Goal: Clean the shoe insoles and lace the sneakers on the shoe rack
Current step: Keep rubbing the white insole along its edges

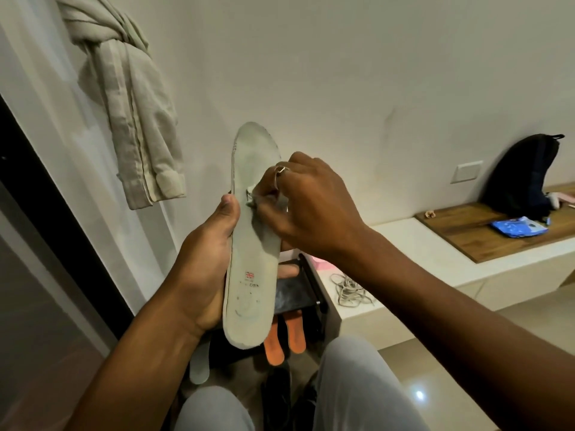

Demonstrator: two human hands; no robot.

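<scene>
Closest to us, low in the frame, sit the grey-trousered knees [351,384], with both forearms reaching up past them. The left hand [205,259] cradles the pale insole [245,262] upright at the centre of the frame. Its thumb is pressed on the near edge and its fingers are curled round the back, with one fingertip peeping out on the far side. The right hand [308,206] is bunched up, fingertips pinching a small pale wipe [250,197] against the insole's middle.

That insole looks light, thin and bendy to me, a foam that would buckle under a hard rub. So a hold along its waist, backing the spot being rubbed, seems the right one. I'd call it neither fragile nor slippery.

Just beyond is the black shoe rack [314,287], with two orange insoles [284,337] on it and a grey insole [199,365] at lower left. The dark shapes between the knees may be shoes, though I can't tell.

Right of the rack, loose laces [350,289] lie tangled on a white ledge [404,244]. Further right, a wooden top [485,234] carries a blue packet [518,227] and a black backpack [522,172] leaning at the wall. In the upper left hangs a knotted beige garment [133,119].
</scene>
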